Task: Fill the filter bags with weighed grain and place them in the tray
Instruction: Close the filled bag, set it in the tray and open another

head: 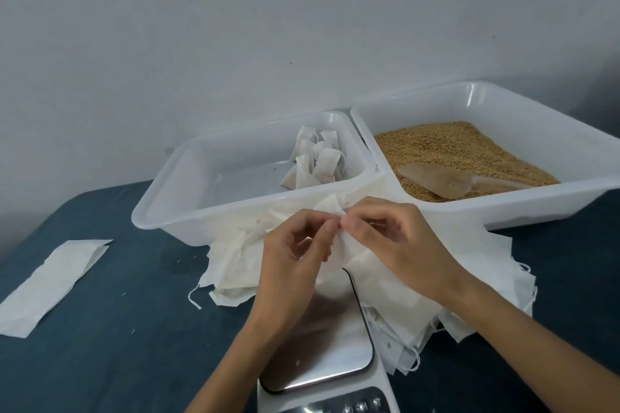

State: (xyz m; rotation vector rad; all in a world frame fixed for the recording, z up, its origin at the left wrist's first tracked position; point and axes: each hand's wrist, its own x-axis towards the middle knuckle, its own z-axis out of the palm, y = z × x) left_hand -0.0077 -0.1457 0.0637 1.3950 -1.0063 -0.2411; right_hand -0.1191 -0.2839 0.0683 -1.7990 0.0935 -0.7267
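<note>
Left hand (295, 245) and right hand (385, 231) — fingertips pinching one filter bag (330, 208) — above scale (322, 345).

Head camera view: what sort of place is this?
Probably a small hand-packing workbench: a tray of grain with a scoop, a digital scale, and filled filter bags in another tray.

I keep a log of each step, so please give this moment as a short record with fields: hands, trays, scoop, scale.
hands: left hand and right hand both pinch one empty filter bag
left tray: filled bags in far right corner
right tray: holds grain
scoop: lies on grain
scale: platform bare
</note>
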